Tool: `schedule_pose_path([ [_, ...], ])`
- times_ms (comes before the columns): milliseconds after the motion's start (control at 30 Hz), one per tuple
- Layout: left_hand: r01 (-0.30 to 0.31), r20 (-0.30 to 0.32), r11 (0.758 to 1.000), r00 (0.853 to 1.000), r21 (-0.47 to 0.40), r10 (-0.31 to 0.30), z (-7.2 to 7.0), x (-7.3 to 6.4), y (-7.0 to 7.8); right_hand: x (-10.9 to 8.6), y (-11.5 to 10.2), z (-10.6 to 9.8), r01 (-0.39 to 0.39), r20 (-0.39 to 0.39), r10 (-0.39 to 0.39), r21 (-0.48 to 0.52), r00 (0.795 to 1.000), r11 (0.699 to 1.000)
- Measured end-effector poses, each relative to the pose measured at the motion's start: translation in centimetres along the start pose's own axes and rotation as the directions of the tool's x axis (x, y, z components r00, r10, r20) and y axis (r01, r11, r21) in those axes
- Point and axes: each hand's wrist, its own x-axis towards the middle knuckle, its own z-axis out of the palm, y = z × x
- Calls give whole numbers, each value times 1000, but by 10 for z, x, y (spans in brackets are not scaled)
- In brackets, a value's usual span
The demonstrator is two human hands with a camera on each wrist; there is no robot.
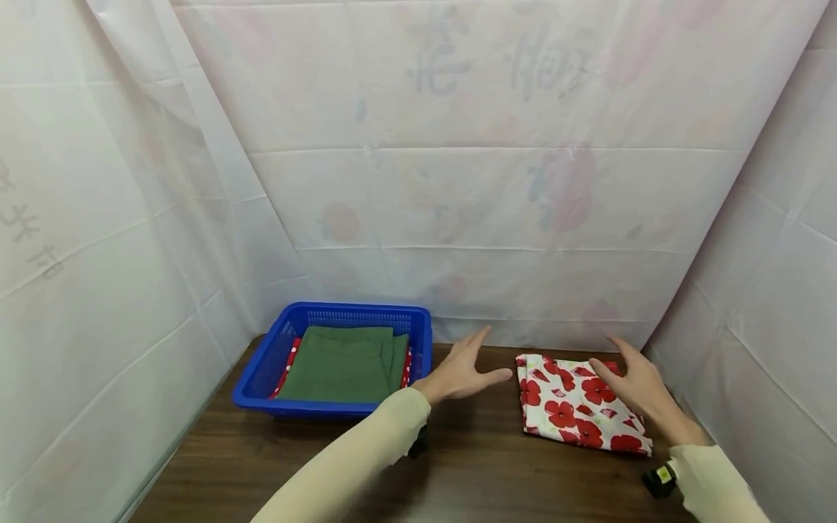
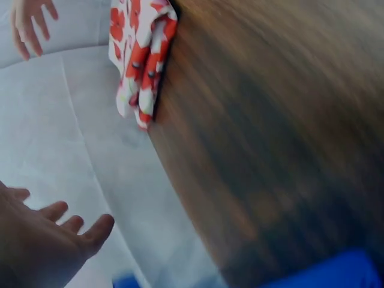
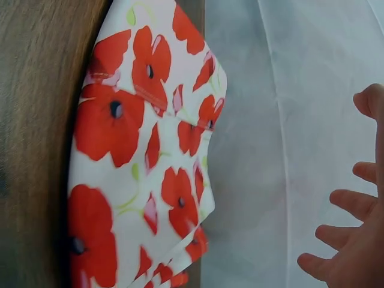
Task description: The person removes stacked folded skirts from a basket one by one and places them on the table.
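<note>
Hovering near floral cloth [image 1: 575, 407], 2 hands [image 1: 461, 370] [image 1: 642, 386], blue basket [image 1: 310, 408] left

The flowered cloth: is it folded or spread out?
Folded: the flowered cloth lies as a compact, flat bundle, and the left wrist view shows doubled layers along its edge.

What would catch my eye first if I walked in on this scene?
Probably the folded white cloth with big red flowers, lying on the right side of the brown table, with the right hand held near it. Next, the bright blue basket on the left, with a folded green cloth on top inside. Between basket and flowered cloth, the left hand is empty.
</note>
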Motion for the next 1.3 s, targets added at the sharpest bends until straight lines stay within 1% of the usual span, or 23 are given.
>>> schedule_pose_path([
  [133,-35,17,994,999,104,33,-17,-2,-11,12,-10,6,39,23,-38,-13,999,999],
  [300,-35,7,981,999,192,34,-41,-6,-24,23,-23,14,96,9,-95,-74,995,993],
  [367,-45,13,973,999,227,43,-51,-7,-29,27,-29,16,105,7,-105,-96,994,990],
  [500,-70,21,952,998,298,67,-69,-10,-40,36,-42,18,119,13,-119,-108,993,987],
  [567,-61,13,945,998,322,60,-77,-12,-45,40,-48,20,132,16,-131,-112,991,985],
  [733,4,-19,941,1000,338,2,-92,-21,-56,46,-64,27,153,24,-151,-101,988,983],
  [867,29,-39,938,999,345,-17,-96,-24,-64,50,-73,28,148,29,-146,-80,989,986],
  [1000,48,-40,936,999,348,-37,-100,-29,-70,56,-84,31,147,43,-145,-66,989,987],
  [1300,108,-49,934,994,340,-97,-123,-49,-87,67,-119,55,139,84,-139,12,987,990],
])
